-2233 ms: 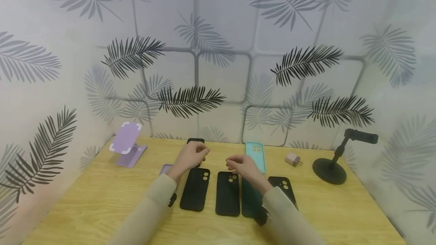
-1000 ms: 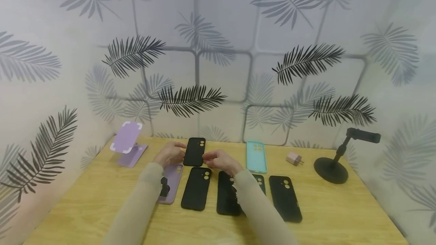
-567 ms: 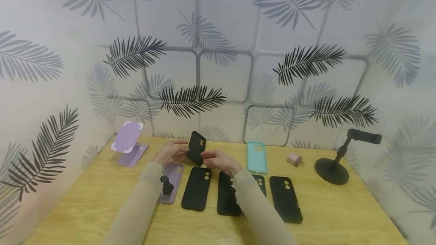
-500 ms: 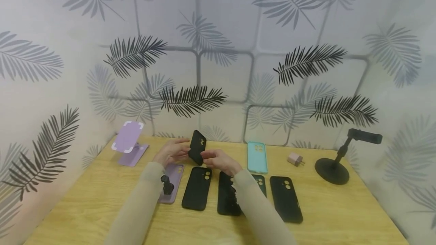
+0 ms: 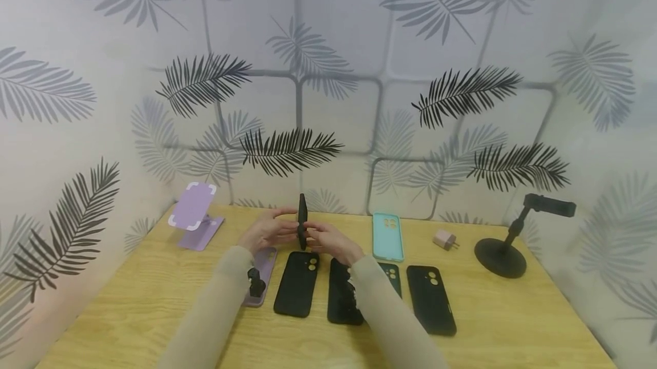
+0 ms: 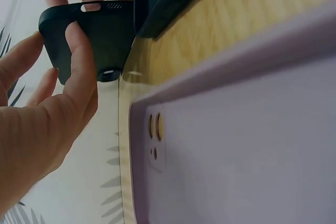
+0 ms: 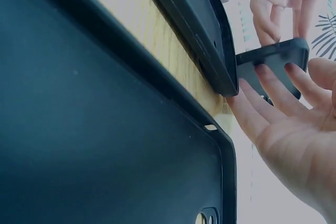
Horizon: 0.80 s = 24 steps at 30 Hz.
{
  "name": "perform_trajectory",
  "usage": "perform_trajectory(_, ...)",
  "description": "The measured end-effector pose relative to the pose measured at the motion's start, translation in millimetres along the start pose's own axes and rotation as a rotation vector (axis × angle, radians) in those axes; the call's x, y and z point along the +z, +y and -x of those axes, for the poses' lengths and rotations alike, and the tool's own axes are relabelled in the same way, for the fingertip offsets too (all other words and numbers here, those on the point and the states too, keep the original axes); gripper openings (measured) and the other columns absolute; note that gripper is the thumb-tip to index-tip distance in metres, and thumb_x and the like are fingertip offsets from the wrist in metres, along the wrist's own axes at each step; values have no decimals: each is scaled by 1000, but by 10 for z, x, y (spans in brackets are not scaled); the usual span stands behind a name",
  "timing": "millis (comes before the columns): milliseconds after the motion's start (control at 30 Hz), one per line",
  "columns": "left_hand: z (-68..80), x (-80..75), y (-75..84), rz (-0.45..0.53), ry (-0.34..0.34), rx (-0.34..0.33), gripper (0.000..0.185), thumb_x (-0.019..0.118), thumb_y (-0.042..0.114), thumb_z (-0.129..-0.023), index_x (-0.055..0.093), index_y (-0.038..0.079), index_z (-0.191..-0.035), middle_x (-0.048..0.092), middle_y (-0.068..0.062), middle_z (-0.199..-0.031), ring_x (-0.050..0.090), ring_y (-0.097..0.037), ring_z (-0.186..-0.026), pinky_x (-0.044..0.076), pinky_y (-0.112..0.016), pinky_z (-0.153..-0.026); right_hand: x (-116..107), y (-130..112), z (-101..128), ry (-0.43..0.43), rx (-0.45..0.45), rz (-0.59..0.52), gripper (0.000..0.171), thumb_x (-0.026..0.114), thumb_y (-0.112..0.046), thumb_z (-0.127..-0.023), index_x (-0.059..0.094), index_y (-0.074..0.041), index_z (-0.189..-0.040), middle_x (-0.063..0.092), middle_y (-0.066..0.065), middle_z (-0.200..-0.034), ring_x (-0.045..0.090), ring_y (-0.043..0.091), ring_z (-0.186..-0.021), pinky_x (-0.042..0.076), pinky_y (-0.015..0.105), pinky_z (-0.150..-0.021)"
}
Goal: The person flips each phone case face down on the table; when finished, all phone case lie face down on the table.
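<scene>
A black phone case (image 5: pixel 302 221) stands upright, edge-on in the head view, between both hands near the back of the table. My left hand (image 5: pixel 269 231) holds its left side; in the left wrist view one fingertip lies on the face of the case (image 6: pixel 107 35), others at its edge and behind. From the other side my right hand (image 5: pixel 332 242) holds it, its fingers spread across the face in the right wrist view. Just in front lies another black case (image 5: pixel 296 284). A lilac case (image 5: pixel 267 269) lies under the left wrist, and a black case (image 5: pixel 340 295) partly beneath the right.
A dark green case (image 5: pixel 392 274) is half hidden by the right sleeve. Right of it lies a black case (image 5: pixel 432 300); behind is a turquoise case (image 5: pixel 387 238). A pink charger plug (image 5: pixel 444 239), black stand (image 5: pixel 500 256) and purple stand (image 5: pixel 192 207) sit farther out.
Both hands came to the black phone case at the back, which lay flat. It has been lifted upright and turned edge-on, and the left hand has shifted right with it.
</scene>
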<state>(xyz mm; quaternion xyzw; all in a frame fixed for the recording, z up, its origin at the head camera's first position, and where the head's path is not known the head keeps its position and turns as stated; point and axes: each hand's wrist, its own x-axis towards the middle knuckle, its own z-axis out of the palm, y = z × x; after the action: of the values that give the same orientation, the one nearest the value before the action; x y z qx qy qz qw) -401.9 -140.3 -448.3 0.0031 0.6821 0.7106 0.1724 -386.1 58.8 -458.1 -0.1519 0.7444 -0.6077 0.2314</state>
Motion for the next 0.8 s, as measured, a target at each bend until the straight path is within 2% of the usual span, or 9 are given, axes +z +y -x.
perform_trajectory(200, -12, 128, -43, -42, 24, 9, 56, 63, 5, -95, 42, 8, -147, 64, -17, -123, 67, -24, -106, 52, -45, -100, 6, 21, 4, 62, -10, 29, 48, 38, -24, -108, 34, -2, -151, 44, 23, -148, 48, 41, -133, 44, 53, -107)
perform_trajectory(333, -15, 202, -51, -85, 11, 14, 53, 63, 5, -95, 45, 7, -145, 61, -17, -126, 62, -30, -116, 49, -48, -103, -2, 40, 7, 127, -28, 46, 50, 42, -27, -107, 36, -2, -150, 46, 24, -146, 55, 39, -126, 51, 50, -99)
perform_trajectory(533, -35, 268, -55, -133, 2, 27, 50, 64, 3, -94, 48, 1, -141, 59, -22, -128, 62, -33, -116, 51, -47, -101, -30, 70, 9, 205, -88, 14, 45, 48, -17, -104, 42, 0, -146, 58, 27, -131, 64, 38, -112, 55, 48, -93)
perform_trajectory(667, -66, 268, -75, -196, 33, 3, 51, 65, 5, -93, 49, 3, -141, 52, -23, -138, 60, -33, -121, 52, -44, -101, -65, 97, 32, 245, -105, -1, 47, 51, -12, -103, 39, -3, -147, 60, 29, -126, 65, 40, -109, 55, 50, -93)
perform_trajectory(800, -73, 239, -95, -235, 62, -15, 52, 64, 4, -93, 49, 6, -143, 48, -22, -143, 56, -34, -125, 51, -44, -102, -110, 122, 47, 276, -107, -5, 47, 54, -7, -100, 42, -3, -145, 60, 30, -124, 64, 42, -108, 55, 50, -92)
